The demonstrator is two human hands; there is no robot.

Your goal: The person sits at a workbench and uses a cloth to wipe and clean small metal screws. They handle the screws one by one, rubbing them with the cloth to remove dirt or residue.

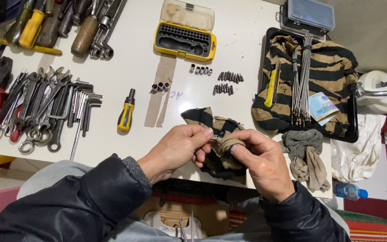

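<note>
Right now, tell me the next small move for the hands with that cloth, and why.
Probably turn the small metal piece a little inside the striped cloth. The left hand pinches it at the fingertips while the right hand wraps cloth around it, so only one side meets the cloth.

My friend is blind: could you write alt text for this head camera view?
Two bare hands, left hand and right hand, rub a small metal piece with a striped tan-and-black cloth over a white table spread with steel wrenches and a yellow bit case.

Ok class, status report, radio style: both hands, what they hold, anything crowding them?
Left hand pinching small metal piece. Right hand holding striped rag around it. Bits beyond, screwdriver left; neither touching.
</note>
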